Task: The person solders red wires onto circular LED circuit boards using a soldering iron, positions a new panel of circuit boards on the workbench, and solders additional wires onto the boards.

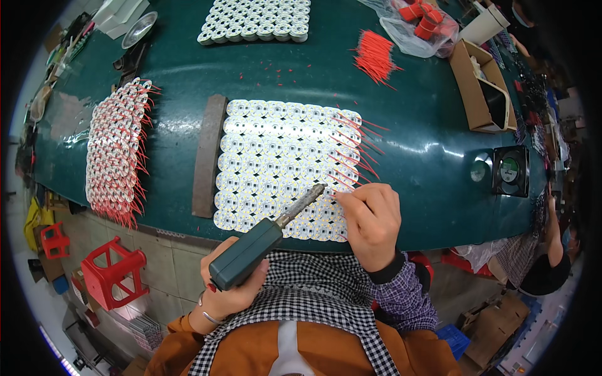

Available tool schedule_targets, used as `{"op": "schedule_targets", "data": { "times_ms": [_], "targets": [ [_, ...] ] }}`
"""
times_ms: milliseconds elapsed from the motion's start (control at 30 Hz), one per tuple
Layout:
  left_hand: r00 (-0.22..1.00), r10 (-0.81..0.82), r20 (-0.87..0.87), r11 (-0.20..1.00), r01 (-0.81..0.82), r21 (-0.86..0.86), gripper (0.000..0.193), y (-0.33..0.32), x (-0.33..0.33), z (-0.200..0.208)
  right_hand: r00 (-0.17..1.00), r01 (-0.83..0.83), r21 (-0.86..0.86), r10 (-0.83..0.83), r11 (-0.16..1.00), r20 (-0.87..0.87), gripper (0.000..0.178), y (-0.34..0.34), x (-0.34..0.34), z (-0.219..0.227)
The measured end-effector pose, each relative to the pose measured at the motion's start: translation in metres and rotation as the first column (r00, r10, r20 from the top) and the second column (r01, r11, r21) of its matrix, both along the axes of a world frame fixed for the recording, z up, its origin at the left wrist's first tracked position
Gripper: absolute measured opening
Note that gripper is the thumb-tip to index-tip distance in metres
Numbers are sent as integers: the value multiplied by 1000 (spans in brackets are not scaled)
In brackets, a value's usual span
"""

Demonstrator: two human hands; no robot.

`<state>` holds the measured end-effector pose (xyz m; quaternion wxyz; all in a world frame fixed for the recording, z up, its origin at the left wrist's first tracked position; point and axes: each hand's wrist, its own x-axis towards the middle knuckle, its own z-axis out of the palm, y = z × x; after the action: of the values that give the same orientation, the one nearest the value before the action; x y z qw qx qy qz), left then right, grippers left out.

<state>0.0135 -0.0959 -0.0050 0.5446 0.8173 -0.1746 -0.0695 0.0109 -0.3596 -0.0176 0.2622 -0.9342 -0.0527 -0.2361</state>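
Note:
My left hand (231, 298) is closed around the dark green handle of a soldering gun (246, 253). Its metal barrel slants up to the right, and the tip is over the right part of a panel of round white circuit boards (269, 166). Close to that tip, my right hand (375, 224) pinches a short red wire, mostly hidden by the fingers, at the panel's right side. Several red wires (362, 152) stick out from the boards further up that edge. A flat brown bar (209, 156) lies along the panel's left side.
Stacked boards with red wires (116, 150) stand at the left, and more boards (256, 20) at the back. Loose red wires (375, 55) lie back right, near a cardboard box (480, 88). A black fan-like device (510, 172) sits right. Red stools (113, 274) stand on the floor.

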Motion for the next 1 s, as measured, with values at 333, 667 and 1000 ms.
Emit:
{"op": "schedule_targets", "data": {
  "times_ms": [333,667,1000],
  "targets": [
    [997,-3,-83,999,7,43,20,-4,2,16,999,-17,23,18,1000,-46,20,4,-1,-6],
    [996,0,-94,1000,3,31,16,-2,0,15,998,-22,-17,21,1000,-56,20,7,1,-3],
    [992,43,-121,995,-33,90,20,10,-11,8,997,-1,-31,-1,1000,-72,19,9,1,0]
  ]
}}
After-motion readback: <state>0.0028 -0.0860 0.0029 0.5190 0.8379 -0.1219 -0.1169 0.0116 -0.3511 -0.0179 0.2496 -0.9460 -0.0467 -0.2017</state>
